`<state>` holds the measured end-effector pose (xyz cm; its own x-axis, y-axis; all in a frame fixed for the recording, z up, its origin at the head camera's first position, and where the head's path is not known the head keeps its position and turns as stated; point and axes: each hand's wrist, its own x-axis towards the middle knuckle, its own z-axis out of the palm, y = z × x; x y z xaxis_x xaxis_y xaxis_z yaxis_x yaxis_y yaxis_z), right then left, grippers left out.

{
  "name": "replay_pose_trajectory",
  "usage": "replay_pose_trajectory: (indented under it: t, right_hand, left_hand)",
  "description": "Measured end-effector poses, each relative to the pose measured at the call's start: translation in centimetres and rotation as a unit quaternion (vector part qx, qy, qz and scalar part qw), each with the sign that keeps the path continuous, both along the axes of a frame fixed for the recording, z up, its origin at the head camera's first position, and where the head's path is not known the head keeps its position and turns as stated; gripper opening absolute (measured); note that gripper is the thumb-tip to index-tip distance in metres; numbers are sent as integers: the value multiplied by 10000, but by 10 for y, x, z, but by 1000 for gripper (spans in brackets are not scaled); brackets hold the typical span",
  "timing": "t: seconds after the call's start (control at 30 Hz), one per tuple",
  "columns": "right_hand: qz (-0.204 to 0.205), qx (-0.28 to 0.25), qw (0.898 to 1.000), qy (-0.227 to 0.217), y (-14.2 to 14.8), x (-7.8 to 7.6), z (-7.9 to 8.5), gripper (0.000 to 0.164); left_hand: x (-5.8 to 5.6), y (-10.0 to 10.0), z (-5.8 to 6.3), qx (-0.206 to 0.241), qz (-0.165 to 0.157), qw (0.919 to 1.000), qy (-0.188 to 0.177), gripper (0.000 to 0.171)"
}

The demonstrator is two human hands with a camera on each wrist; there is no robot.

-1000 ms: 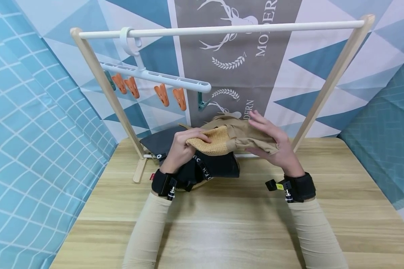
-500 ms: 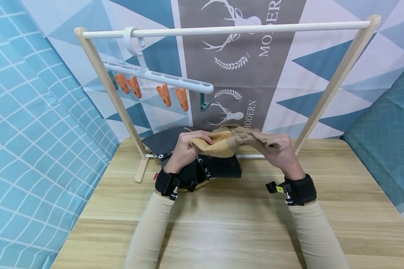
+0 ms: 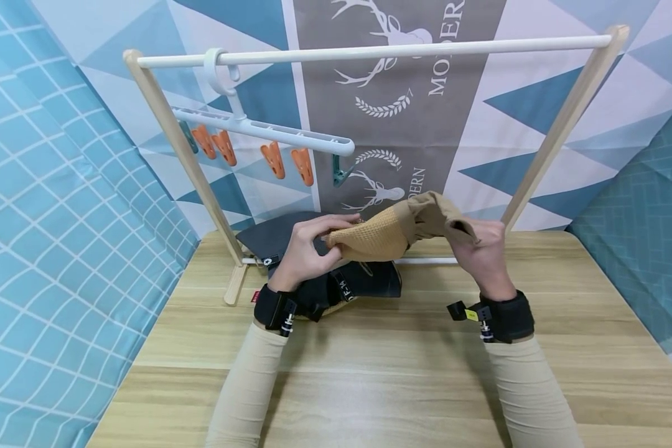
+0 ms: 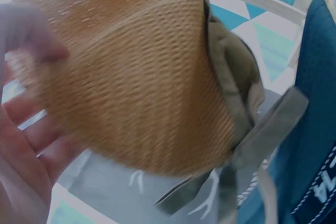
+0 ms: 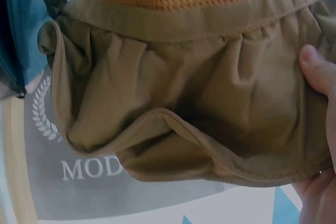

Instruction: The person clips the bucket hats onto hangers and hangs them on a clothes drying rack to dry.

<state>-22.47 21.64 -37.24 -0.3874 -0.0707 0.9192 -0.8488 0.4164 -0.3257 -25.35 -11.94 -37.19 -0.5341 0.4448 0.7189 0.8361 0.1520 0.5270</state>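
Straw and tan cloth make up the sun hat (image 3: pixel 375 239) held over the wooden table (image 3: pixel 347 379), left hand (image 3: pixel 313 249) pinching its woven edge, right hand (image 3: pixel 484 249) gripping its cloth; likely light and floppy, it seems best held by the stiffer straw.

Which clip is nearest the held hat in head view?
The teal clip at the hanger's right end; the other teal clip is far left, four orange clips between.
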Motion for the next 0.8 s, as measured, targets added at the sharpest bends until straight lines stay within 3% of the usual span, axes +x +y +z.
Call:
replay_pose_trajectory:
  t: [0.2, 0.37, 0.47, 0.57, 0.8]
  right_hand:
    - [-598, -190, 9980, 20, 4, 3, 7, 73]
    - [-645, -168, 9978, -17, 3, 5, 9, 79]
    - [-664, -143, 9977, 70, 0, 5, 10, 72]
    - [-741, -128, 9969, 213, -6, 7, 10, 58]
    - [-906, 126, 9947, 478, -23, 13, 11, 54]
  left_hand:
    - [4, -5, 7, -58, 40, 9999, 106, 61]
    - [9, -1, 11, -146, 96, 9998, 108, 77]
    - [12, 4, 13, -133, 95, 9996, 217, 85]
    - [15, 10, 16, -116, 54, 9992, 384, 89]
    - [25, 24, 19, -307, 161, 9973, 653, 86]
